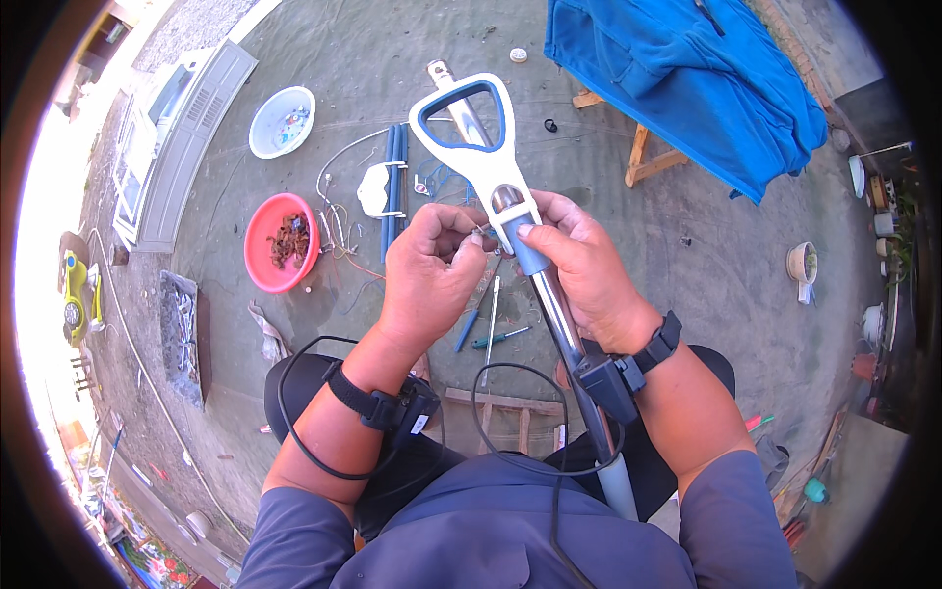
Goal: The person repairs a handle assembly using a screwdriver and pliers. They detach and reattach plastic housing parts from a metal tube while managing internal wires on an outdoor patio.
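Note:
My right hand (589, 269) grips a chrome metal tube (557, 309) at its blue-grey collar (528, 247). Fixed to the tube's upper end is a white loop handle (471, 158) with a dark blue inner rim. The tube slants down past my right wrist, its pale lower sleeve (617, 482) resting against my lap. My left hand (440, 265) pinches a small metal piece (478, 230), perhaps a screw, close beside the handle's base. The fingers partly hide that piece. Behind the loop, another chrome tube (464, 110) with a holed end shows.
Below my hands lie a green-handled screwdriver (502, 337) and a thin metal rod (491, 324). Blue tubes (395, 188), loose wires (335, 221), a red basin (254, 247) and a white basin (257, 132) are at left. A blue cloth (684, 88) covers a wooden stand (642, 158) at right.

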Motion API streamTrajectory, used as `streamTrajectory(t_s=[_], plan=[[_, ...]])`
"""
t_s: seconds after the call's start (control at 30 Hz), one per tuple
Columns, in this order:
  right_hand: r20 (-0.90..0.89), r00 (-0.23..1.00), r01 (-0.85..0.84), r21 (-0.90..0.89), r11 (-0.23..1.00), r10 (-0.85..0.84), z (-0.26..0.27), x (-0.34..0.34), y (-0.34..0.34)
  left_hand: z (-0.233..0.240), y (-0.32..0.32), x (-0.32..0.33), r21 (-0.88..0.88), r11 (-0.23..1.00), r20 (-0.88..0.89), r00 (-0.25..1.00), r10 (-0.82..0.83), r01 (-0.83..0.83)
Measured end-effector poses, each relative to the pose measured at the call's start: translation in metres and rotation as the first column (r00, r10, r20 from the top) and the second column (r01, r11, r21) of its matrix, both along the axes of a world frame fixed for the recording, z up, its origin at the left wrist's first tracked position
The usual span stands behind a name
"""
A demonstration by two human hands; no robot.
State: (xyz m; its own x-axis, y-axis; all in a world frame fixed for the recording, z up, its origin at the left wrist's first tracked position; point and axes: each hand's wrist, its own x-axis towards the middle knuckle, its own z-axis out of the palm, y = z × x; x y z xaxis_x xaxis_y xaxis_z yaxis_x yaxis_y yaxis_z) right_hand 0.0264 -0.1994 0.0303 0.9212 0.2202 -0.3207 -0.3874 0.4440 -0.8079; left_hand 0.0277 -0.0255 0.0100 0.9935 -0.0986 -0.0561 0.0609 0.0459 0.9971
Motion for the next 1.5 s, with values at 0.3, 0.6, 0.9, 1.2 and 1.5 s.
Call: streamTrajectory(t_s=[0.3,0.6,0.9,1.2,1.5], plan=[[-0.007,1.0,-0.005,-0.019,1.0,0.005,0.004,0.001,-0.003,0.003,0.004,0.0,-0.059,0.998,-0.024,1.0,-0.005,0.003],[-0.036,0.999,0.038,-0.045,0.998,-0.039,0.0,0.003,-0.009,0.008,0.022,0.006,0.08,0.997,-0.021,1.0,-0.008,0.01],[-0.029,0.999,0.027,-0.023,0.999,-0.027,-0.003,0.006,-0.012,0.025,0.038,0.007,0.027,0.997,-0.037,0.997,-0.073,0.074],[-0.03,1.0,0.003,-0.015,1.0,-0.003,0.0,0.006,-0.011,0.027,0.035,0.01,-0.087,0.991,-0.005,0.994,-0.105,0.104],[-0.033,0.999,-0.021,-0.033,0.999,0.02,0.005,0.005,-0.011,0.017,0.045,0.022,-0.179,0.983,-0.017,0.999,-0.046,0.042]])
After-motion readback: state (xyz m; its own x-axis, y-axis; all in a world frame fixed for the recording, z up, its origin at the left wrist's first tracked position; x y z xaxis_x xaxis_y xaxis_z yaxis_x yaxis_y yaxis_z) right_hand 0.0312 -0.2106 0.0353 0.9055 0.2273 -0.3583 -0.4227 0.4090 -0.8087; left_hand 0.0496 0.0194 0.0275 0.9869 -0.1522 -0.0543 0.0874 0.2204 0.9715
